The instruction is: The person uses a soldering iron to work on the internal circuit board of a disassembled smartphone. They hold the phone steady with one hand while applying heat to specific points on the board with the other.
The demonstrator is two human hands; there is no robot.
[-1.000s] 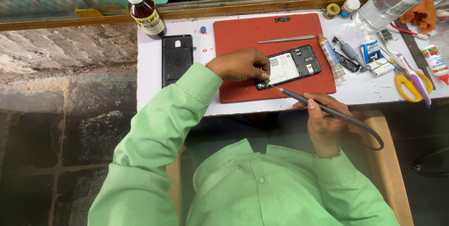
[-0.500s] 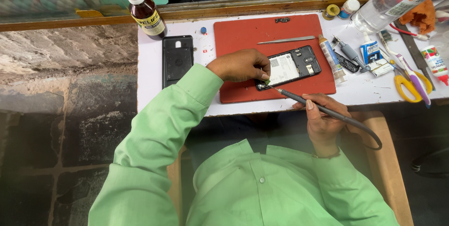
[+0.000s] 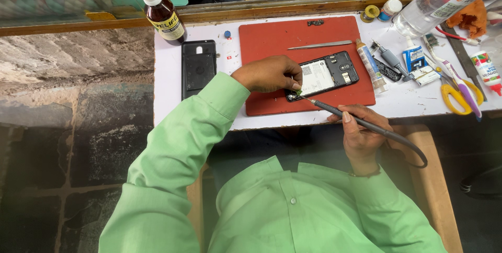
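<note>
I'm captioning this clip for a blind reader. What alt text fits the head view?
A person in a green shirt steadies an opened black phone on a red mat with the left hand, while the right hand holds a thin corded soldering iron to its lower edge. Yellow-handled scissors lie nearby.

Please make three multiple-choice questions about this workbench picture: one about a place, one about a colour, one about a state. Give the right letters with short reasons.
1. Where does the back cover lie?
A. on the mat
B. on the white table, left of the mat
C. under the scissors

2. What colour is the mat?
A. red
B. blue
C. grey

3. In what state is the phone?
A. closed, screen up
B. opened, insides showing
C. wrapped in paper

Answers:
1 B: the cover rests on the table, beside the mat's left edge.
2 A: the mat is plainly red.
3 B: its battery and board show, while the left hand holds it and the right hand points the tool at its corner.
</note>
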